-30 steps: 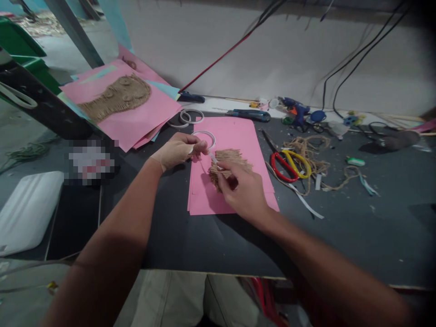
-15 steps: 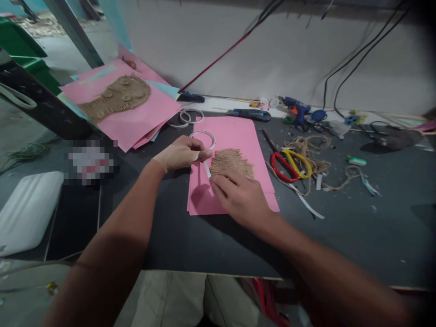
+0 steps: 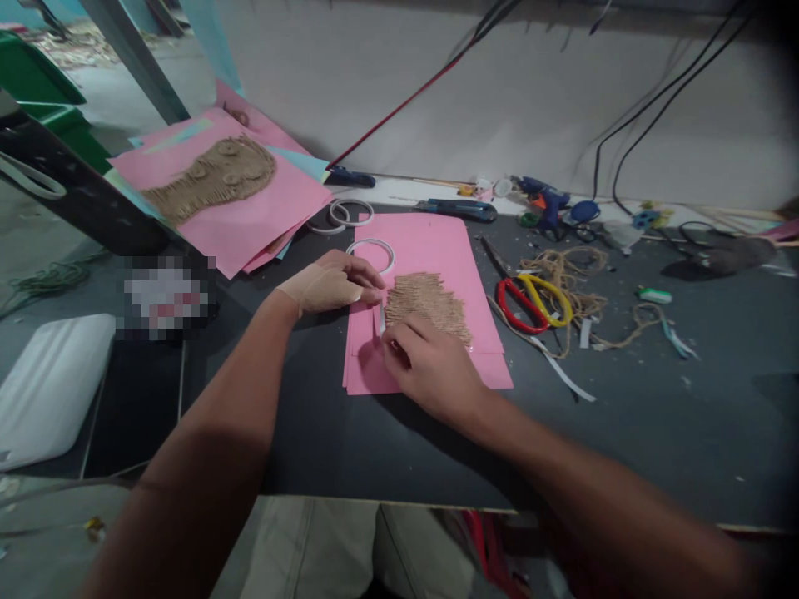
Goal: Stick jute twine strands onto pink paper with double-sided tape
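Observation:
A pink sheet (image 3: 430, 241) lies on the dark table, and a patch of brown twine strands (image 3: 424, 299) sits on it in close rows. Along the patch's left edge runs a short narrow white strip of tape (image 3: 383, 318). My left hand (image 3: 334, 283), with a beige covering over its back, has thumb and fingers closed at the strip's upper end. At the lower end my right hand (image 3: 434, 362) is curled, its fingertips pinched on the strip and its side over the patch's lower part. A thin white tape ring (image 3: 392, 258) rests just beyond my left fingers.
Red-and-yellow-handled scissors (image 3: 523, 306), loose twine (image 3: 565, 270) and a white strip (image 3: 568, 378) lie to the right. Behind are a utility knife (image 3: 459, 210), more white rings (image 3: 353, 214) and a blue glue gun (image 3: 546, 204). Pink sheets with twine work (image 3: 287, 208) are stacked at left.
My right hand has shifted slightly down and left, its fingers curling more. My left fingertips have moved down a little beside the patch. The strip now lies closer along the patch's left edge.

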Demonstrator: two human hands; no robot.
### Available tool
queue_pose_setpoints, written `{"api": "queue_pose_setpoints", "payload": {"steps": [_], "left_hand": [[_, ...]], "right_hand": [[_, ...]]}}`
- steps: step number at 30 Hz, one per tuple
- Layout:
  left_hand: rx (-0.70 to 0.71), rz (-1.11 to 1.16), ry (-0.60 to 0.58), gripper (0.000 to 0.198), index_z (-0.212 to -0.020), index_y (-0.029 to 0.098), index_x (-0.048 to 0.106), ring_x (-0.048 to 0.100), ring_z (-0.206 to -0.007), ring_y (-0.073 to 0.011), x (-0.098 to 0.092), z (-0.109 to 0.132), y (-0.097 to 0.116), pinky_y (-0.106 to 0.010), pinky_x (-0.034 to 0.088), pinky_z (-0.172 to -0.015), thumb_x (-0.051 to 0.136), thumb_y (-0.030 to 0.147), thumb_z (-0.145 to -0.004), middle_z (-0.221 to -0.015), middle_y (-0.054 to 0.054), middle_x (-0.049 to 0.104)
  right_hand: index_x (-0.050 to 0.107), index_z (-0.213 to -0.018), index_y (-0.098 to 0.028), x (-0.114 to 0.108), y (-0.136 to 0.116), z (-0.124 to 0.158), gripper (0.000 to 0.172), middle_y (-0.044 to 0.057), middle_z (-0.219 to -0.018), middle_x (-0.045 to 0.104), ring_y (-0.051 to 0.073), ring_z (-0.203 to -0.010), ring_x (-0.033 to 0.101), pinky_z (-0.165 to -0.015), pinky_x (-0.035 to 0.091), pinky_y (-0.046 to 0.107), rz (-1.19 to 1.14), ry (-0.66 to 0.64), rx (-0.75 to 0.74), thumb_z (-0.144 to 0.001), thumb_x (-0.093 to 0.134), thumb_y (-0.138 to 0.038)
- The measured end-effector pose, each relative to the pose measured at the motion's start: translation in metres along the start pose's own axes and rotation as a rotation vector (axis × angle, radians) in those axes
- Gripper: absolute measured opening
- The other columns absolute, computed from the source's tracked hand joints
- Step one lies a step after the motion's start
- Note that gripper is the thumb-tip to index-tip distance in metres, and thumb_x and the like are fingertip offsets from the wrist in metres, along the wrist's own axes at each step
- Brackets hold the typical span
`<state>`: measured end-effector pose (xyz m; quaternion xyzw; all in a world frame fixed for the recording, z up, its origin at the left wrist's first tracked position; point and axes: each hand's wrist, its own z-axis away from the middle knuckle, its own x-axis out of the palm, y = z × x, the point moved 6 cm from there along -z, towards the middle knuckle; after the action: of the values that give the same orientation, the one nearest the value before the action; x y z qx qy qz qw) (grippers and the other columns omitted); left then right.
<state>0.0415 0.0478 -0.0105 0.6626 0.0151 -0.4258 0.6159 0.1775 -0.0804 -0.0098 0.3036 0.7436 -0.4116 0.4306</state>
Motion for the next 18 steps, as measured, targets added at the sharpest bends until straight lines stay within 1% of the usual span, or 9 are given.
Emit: {"api": "queue_pose_setpoints", "payload": {"steps": [3, 6, 11, 14, 18], "left_hand": [[0.003, -0.020, -0.012, 0.024, -0.094, 0.018, 0.082, 0.067, -0.083, -0.0170, -0.0011, -0.0009, -0.0006, -0.028, 0.050, -0.076, 0.080, 0.032, -0.074, -0.088, -0.004, 0.079], [0.023, -0.027, -0.024, 0.020, -0.090, 0.018, 0.082, 0.066, -0.081, -0.0160, -0.0012, -0.0014, 0.0009, -0.027, 0.048, -0.075, 0.078, 0.031, -0.075, -0.085, -0.003, 0.079], [0.036, -0.035, -0.028, 0.021, -0.088, 0.018, 0.082, 0.063, -0.076, -0.0160, -0.0015, -0.0010, 0.0032, -0.027, 0.047, -0.071, 0.077, 0.034, -0.075, -0.082, -0.003, 0.077], [0.033, -0.015, -0.018, 0.022, -0.089, 0.018, 0.081, 0.064, -0.077, -0.0165, -0.0014, -0.0012, 0.0029, -0.029, 0.049, -0.074, 0.078, 0.033, -0.075, -0.083, -0.004, 0.078], [0.043, -0.016, 0.013, 0.024, -0.096, 0.019, 0.081, 0.066, -0.083, -0.0176, -0.0011, -0.0018, 0.0017, -0.030, 0.050, -0.077, 0.077, 0.031, -0.076, -0.090, -0.005, 0.079]], "right_hand": [[0.070, -0.095, -0.016, -0.0007, 0.0016, 0.0002, 0.023, 0.009, -0.097, 0.071, 0.019, -0.083, 0.064, -0.070, 0.045, 0.031, -0.010, 0.014, 0.012, -0.103, 0.050, -0.022], [0.071, -0.094, -0.016, -0.0020, 0.0019, 0.0004, 0.022, 0.009, -0.097, 0.071, 0.019, -0.081, 0.063, -0.067, 0.043, 0.032, -0.006, 0.030, 0.018, -0.102, 0.051, -0.022], [0.070, -0.094, -0.016, -0.0026, 0.0000, 0.0007, 0.023, 0.009, -0.098, 0.071, 0.019, -0.081, 0.063, -0.065, 0.041, 0.032, 0.026, 0.036, 0.015, -0.102, 0.050, -0.023], [0.070, -0.095, -0.016, -0.0017, -0.0003, 0.0004, 0.025, 0.009, -0.098, 0.071, 0.019, -0.080, 0.063, -0.064, 0.039, 0.032, 0.054, 0.012, 0.021, -0.103, 0.048, -0.023], [0.071, -0.097, -0.016, -0.0002, 0.0002, -0.0007, 0.026, 0.010, -0.101, 0.071, 0.019, -0.081, 0.063, -0.064, 0.038, 0.032, 0.054, -0.039, 0.045, -0.104, 0.047, -0.024]]}}
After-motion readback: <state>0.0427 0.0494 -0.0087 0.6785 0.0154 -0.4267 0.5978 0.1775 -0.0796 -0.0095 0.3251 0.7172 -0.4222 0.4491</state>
